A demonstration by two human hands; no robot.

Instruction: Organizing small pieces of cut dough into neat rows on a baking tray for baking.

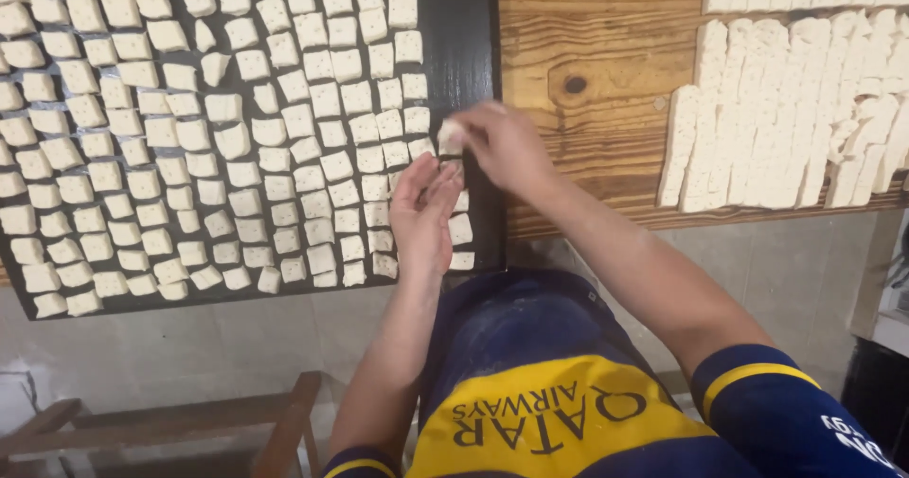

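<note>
Hands over black tray (pixel 469 24): R hand (pixel 507 142) pinches dough square (pixel 451 137); L hand (pixel 423 215) flat, fingers extended, empty, just below it.

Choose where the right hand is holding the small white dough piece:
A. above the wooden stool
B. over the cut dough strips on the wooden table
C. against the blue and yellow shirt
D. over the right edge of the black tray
D: the right hand pinches the dough piece above the black tray edge, beside the left hand.

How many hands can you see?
2: the left hand lies over the dark tray; the right hand pinches a dough piece just above it.
</note>
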